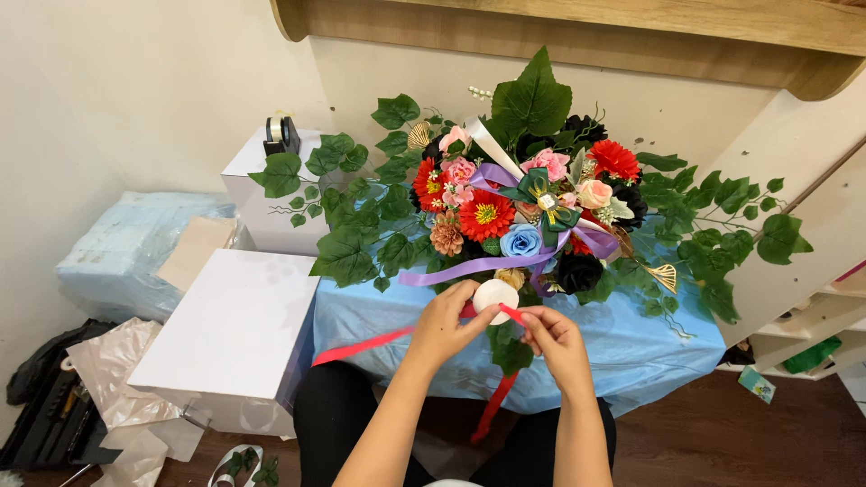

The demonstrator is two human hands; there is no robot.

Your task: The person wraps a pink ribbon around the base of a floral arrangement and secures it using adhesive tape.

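Note:
A flower arrangement [532, 207] of red, pink, blue and black blooms with green ivy leaves, purple ribbon and a green bow stands on a blue cloth [622, 347]. At its front edge sits a small white round piece [495, 293]. My left hand [446, 320] pinches a red ribbon [361, 344] beside that white piece, the ribbon trailing left and down. My right hand [552, 338] pinches the same ribbon just right of it, and another red tail [494, 408] hangs below between my arms.
A white box [225, 329] sits to the left, another white box [257, 194] behind it with a tape dispenser [280, 135] on top. Blue wrapped bundle [126, 248], paper scraps and a black case [45, 406] lie on the floor at left. Wooden shelves [812, 316] stand at right.

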